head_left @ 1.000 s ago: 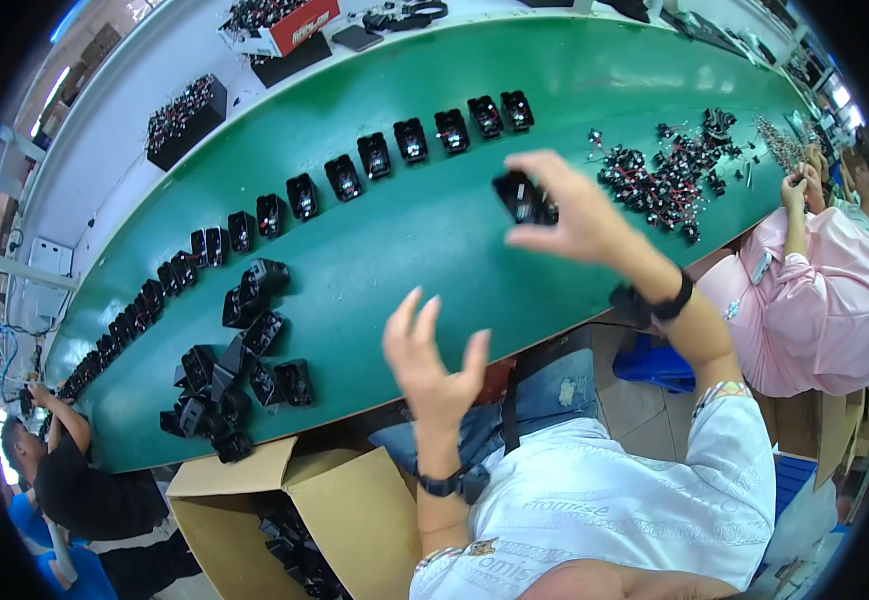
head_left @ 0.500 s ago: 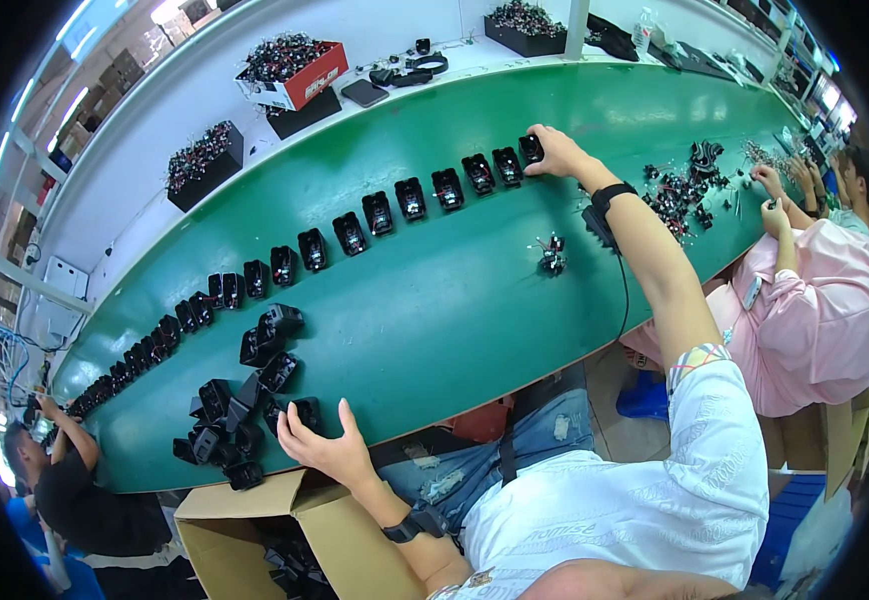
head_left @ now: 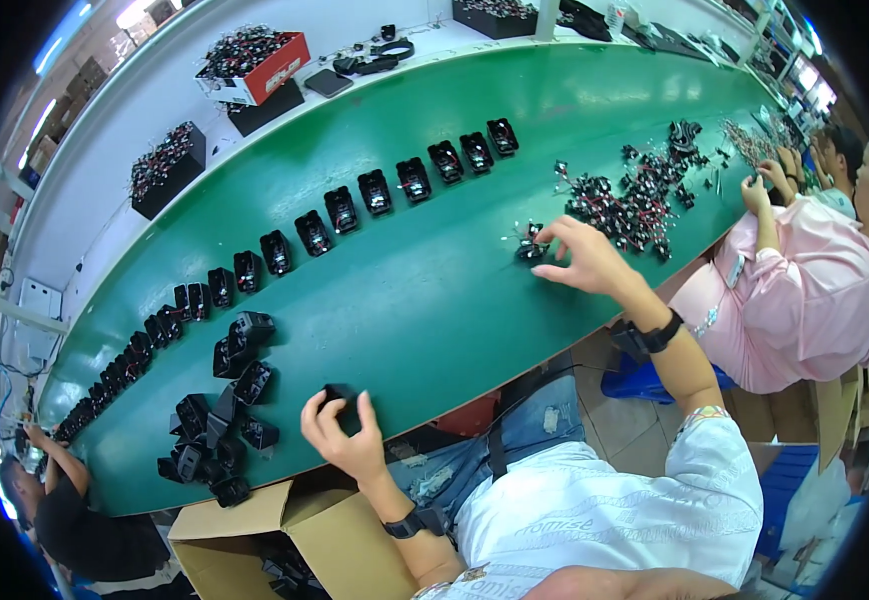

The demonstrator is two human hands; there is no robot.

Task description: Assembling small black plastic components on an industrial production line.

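My left hand (head_left: 343, 432) curls its fingers round a small black plastic housing (head_left: 337, 392) near the table's front edge; the fingers hide part of it. To its left lies a loose heap of similar black housings (head_left: 217, 425). My right hand (head_left: 587, 258) is open, thumb and fingers apart, just beside a small cluster of black parts with wires (head_left: 532, 246). A long row of black housings (head_left: 375, 192) with wired parts inside curves along the green table (head_left: 395, 300).
A larger pile of wired black parts (head_left: 625, 205) lies right of my right hand. Bins of wired parts (head_left: 167, 165) and a phone (head_left: 329, 83) sit on the back shelf. An open carton (head_left: 355, 545) stands below the front edge. A co-worker in pink (head_left: 785, 285) sits at right.
My right hand has left the housing at the row's far right end and come nearer, to the wired cluster. My left hand has drawn a housing rightward, away from the heap.
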